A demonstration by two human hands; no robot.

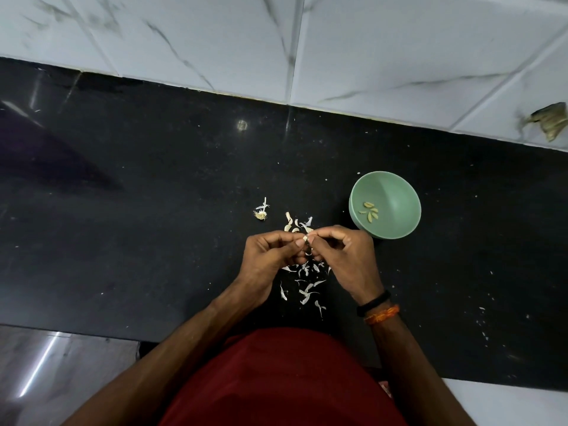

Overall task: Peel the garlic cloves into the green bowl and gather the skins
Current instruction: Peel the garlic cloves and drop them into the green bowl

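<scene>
My left hand point(270, 256) and my right hand point(344, 253) meet over the black counter, both pinching a small garlic clove point(306, 238) between fingertips and thumbs; most of the clove is hidden. The green bowl point(399, 192) stands just right of my right hand and holds several peeled cloves point(370, 210). Loose white skins point(307, 287) lie scattered under and in front of my hands, with more skins point(296, 224) just beyond my fingers. A garlic root stub point(261, 214) with a bit of skin lies to the left of those.
The black counter point(138, 195) runs left to right, backed by a white marbled tile wall point(368, 56). Its front edge lies close to my red shirt. A brownish scrap point(550, 119) shows on the wall at far right.
</scene>
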